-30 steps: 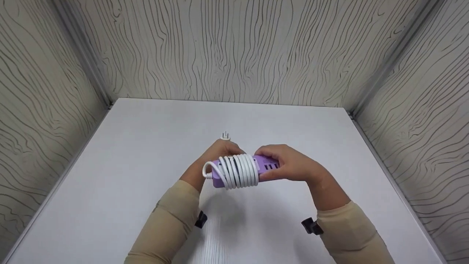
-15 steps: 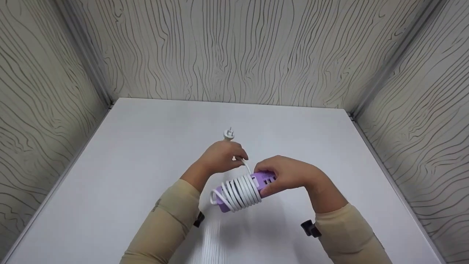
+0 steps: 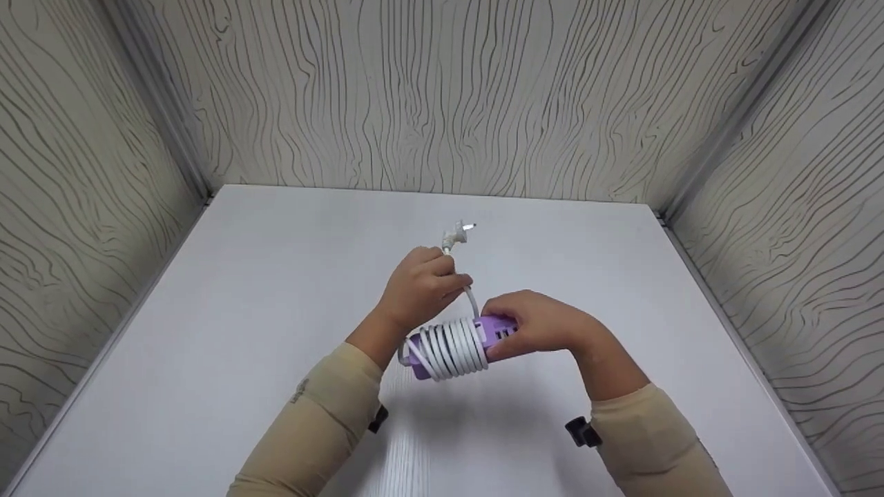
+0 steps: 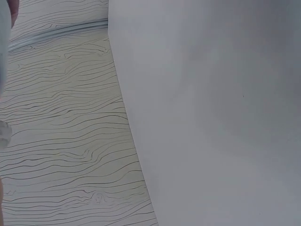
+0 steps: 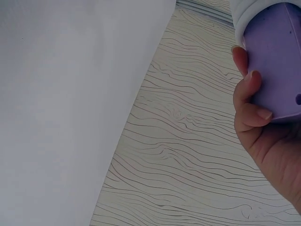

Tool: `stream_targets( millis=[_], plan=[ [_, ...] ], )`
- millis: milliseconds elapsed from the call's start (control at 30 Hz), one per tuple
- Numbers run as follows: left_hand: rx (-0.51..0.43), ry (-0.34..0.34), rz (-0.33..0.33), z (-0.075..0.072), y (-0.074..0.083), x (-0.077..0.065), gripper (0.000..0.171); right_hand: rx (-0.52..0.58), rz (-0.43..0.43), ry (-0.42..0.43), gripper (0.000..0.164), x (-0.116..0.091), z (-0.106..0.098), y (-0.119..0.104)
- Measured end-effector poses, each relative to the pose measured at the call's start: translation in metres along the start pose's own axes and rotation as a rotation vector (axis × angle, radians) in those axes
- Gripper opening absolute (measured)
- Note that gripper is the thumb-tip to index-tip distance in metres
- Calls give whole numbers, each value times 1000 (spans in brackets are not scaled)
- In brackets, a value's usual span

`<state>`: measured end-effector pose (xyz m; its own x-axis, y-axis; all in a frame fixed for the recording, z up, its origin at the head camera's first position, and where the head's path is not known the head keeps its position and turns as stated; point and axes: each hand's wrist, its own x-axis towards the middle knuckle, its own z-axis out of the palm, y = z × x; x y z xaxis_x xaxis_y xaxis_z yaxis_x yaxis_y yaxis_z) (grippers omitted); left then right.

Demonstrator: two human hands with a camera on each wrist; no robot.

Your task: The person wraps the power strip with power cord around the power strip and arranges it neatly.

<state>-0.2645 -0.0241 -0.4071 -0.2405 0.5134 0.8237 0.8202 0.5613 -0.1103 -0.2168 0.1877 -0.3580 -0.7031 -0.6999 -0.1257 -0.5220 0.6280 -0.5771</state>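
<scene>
A purple power strip (image 3: 496, 330) hangs above the table in the head view, with a white cord (image 3: 454, 348) wound in several turns round its left part. My right hand (image 3: 549, 321) grips the bare right end; in the right wrist view its fingers (image 5: 249, 89) curl along the purple underside. Just below the plug, my left hand (image 3: 425, 283) pinches the cord's loose end, which runs taut down to the strip. The white plug (image 3: 454, 236) sticks up past that hand, prongs towards the right. Only slivers show at the left edge of the left wrist view.
A white table (image 3: 290, 241) lies beneath both hands. Wood-grain panels (image 3: 428, 96) enclose it at the back and sides, with grey metal strips (image 3: 746, 110) in the corners. Small black clips (image 3: 583, 431) sit at both sleeves.
The strip dipped, tilted and rose slightly again in my right hand. My left hand came out from behind it and moved up with the cord end, and the plug turned to point right.
</scene>
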Motion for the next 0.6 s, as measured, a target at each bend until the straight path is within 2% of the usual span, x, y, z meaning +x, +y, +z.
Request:
stream_targets(
  millis=[100, 233, 333, 467, 600],
  plan=[
    [-12, -13, -8, -1, 1, -1, 7, -15, 15, 7, 28, 1, 1, 0],
    [-105, -72, -113, -2, 4, -2, 13, -28, 42, 21, 30, 2, 2, -2],
    [-259, -122, -242, -3, 5, -2, 20, -50, 58, 41, 31, 4, 1, -3],
    [-568, -155, -431, -4, 5, -2, 24, -73, 66, 67, 29, 5, -1, -3],
    [-808, -140, -625, -4, 8, 0, 12, -70, 69, 84, 29, 5, -1, -3]
  ],
)
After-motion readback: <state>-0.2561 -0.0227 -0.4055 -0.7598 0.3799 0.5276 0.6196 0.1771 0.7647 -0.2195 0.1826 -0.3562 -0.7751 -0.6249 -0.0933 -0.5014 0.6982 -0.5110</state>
